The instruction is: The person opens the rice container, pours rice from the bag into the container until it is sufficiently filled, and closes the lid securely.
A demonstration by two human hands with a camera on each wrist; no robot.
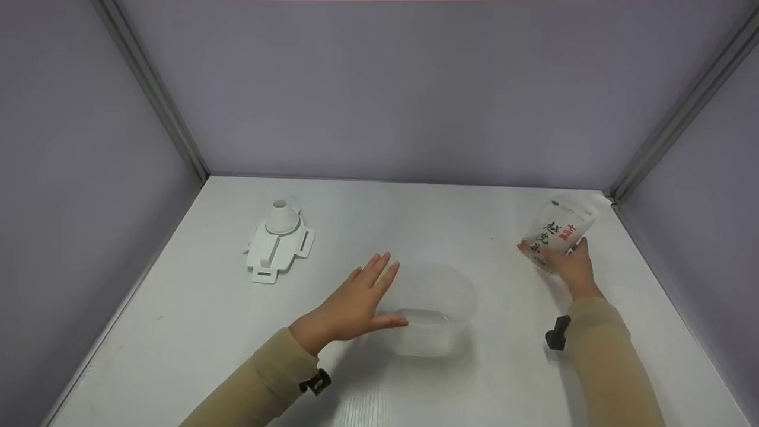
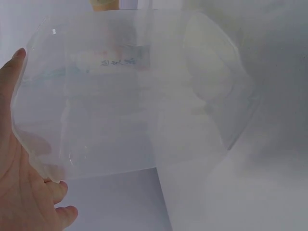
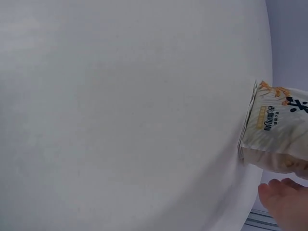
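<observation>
The left hand lay spread, fingers straight, its palm against the left wall of a clear tub that stood near the middle of the white bench. From the left wrist view the thumb tip touched the tub's rim and the see-through wall filled most of the picture. The right hand gripped the lower end of a printed pouch, fingers curled round it, at the bench's far right corner, well apart from the tub. In the right wrist view the pouch stood on the bench with fingertips just below it. A white stand carrying a small cone lay at the far left.
</observation>
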